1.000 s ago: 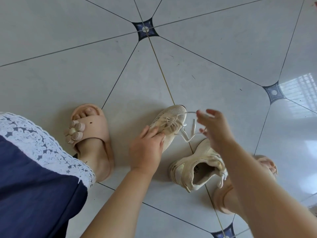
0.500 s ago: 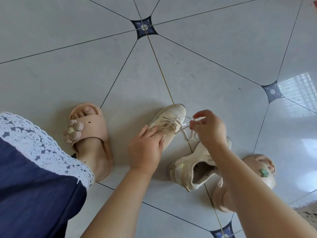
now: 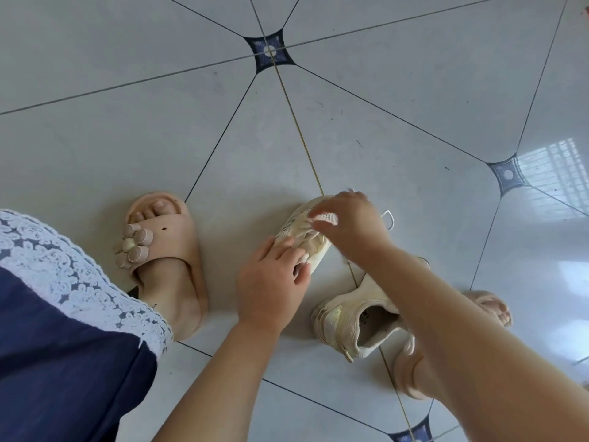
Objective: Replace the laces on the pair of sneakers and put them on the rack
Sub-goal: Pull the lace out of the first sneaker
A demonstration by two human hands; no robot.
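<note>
Sneaker (image 3: 316, 247) — left hand (image 3: 271, 283) grips near edge.

Right hand (image 3: 350, 228) motion-blurred, hides sneaker (image 3: 317, 247) toe; lace (image 3: 393, 219) mostly hidden.

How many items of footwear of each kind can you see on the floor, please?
Sneakers: 2
Slippers: 2
Total: 4
</note>
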